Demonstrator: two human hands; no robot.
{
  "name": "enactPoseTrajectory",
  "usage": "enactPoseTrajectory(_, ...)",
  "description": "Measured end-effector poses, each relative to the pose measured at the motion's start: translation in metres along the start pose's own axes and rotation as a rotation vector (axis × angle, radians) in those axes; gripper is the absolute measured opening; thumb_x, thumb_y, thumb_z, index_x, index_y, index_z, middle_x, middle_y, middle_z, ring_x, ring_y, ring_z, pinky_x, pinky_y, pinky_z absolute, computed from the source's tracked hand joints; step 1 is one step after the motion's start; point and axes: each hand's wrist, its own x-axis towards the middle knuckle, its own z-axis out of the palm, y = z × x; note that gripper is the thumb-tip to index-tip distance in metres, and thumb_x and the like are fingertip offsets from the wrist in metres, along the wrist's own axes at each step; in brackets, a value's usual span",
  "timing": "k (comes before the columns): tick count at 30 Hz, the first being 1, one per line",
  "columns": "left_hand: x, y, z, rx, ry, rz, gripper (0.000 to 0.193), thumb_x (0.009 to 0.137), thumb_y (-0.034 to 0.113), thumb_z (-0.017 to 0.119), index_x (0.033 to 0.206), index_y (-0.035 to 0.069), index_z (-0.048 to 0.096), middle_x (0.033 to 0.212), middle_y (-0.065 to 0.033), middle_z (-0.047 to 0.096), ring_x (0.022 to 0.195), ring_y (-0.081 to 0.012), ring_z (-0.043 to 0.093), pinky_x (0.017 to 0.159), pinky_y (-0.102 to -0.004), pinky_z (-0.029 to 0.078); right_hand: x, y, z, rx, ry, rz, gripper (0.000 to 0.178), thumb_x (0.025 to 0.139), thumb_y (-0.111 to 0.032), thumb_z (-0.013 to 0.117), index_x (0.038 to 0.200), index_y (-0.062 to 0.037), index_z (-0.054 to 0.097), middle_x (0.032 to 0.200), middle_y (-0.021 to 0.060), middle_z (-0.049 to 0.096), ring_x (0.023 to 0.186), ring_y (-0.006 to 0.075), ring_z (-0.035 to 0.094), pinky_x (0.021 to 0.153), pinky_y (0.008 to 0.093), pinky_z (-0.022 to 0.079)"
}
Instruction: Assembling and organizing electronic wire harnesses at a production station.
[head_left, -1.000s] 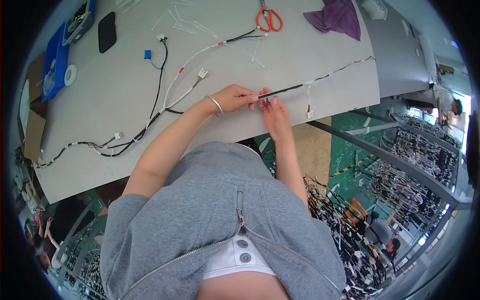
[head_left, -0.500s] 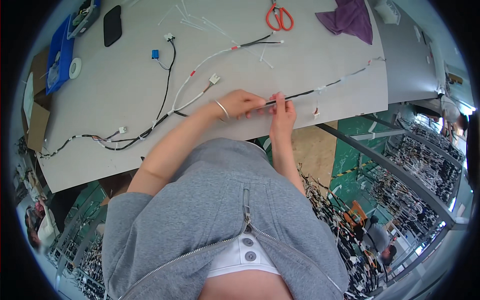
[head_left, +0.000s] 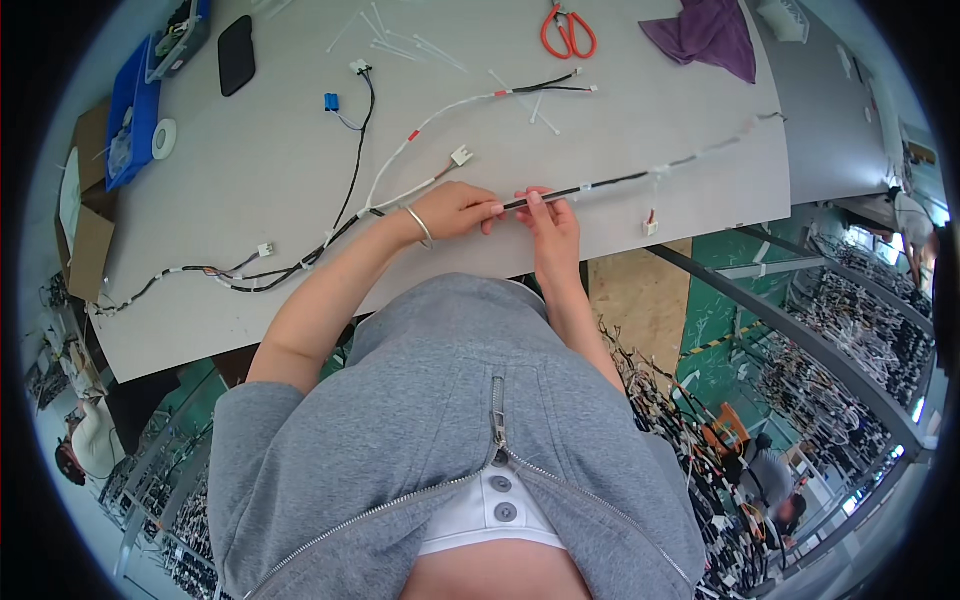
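Stretches across the table (head_left: 690, 110) as a wire harness (head_left: 620, 180), lying in left hand (head_left: 458, 211) and right hand (head_left: 555, 230); has a phone (head_left: 236, 56) and tape roll (head_left: 158, 145) farther back at left, scissors (head_left: 569, 32) and a cloth (head_left: 705, 38) farther back at right.

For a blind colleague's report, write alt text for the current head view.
A person's left hand and right hand pinch a wire harness by a black stretch over a pale table. Beyond lie loose white cable ties, red-handled scissors and a purple cloth; a blue bin sits on the left.
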Motion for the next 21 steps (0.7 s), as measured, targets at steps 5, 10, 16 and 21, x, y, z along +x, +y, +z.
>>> enactPoseTrajectory(5,-0.001,-0.012,0.016,0.265,0.291,0.179,0.032,0.102,0.033,0.056,0.103,0.006,0.072,0.074,-0.0035,0.068,0.066,-0.0155,0.060,0.065,-0.0314,0.048,-0.005,0.003,0.011,-0.020,0.107,-0.156,0.031,0.101,-0.022,0.065,0.121,0.0008,0.060,0.112,0.0106,0.068,0.099,0.0139,0.064,0.090,0.0303,0.052)
enactPoseTrajectory(10,-0.004,-0.003,0.018,0.313,0.332,0.114,0.035,0.102,0.036,0.056,0.102,0.005,0.072,0.078,-0.0040,0.069,0.070,-0.0153,0.061,0.067,-0.0312,0.049,-0.001,0.006,0.010,0.041,-0.018,-0.083,0.030,0.101,-0.019,0.065,0.121,0.0010,0.060,0.112,0.0098,0.068,0.099,0.0152,0.064,0.093,0.0307,0.052)
enactPoseTrajectory(16,-0.019,-0.008,-0.026,0.027,0.049,-0.097,0.040,0.103,0.043,0.055,0.106,0.008,0.074,0.091,-0.0011,0.071,0.077,-0.0129,0.063,0.065,-0.0296,0.050,-0.007,0.006,0.017,-0.026,-0.010,-0.177,0.025,0.100,-0.017,0.065,0.119,-0.0004,0.061,0.111,0.0088,0.068,0.099,0.0146,0.065,0.091,0.0300,0.054)
enactPoseTrajectory(21,-0.025,-0.002,-0.021,0.142,0.041,-0.035,0.044,0.102,0.047,0.055,0.104,0.008,0.075,0.090,-0.0007,0.071,0.073,-0.0115,0.064,0.064,-0.0288,0.050,-0.010,-0.001,0.022,0.052,0.047,-0.103,0.027,0.100,-0.018,0.066,0.120,-0.0007,0.060,0.110,0.0085,0.066,0.096,0.0140,0.064,0.089,0.0305,0.055)
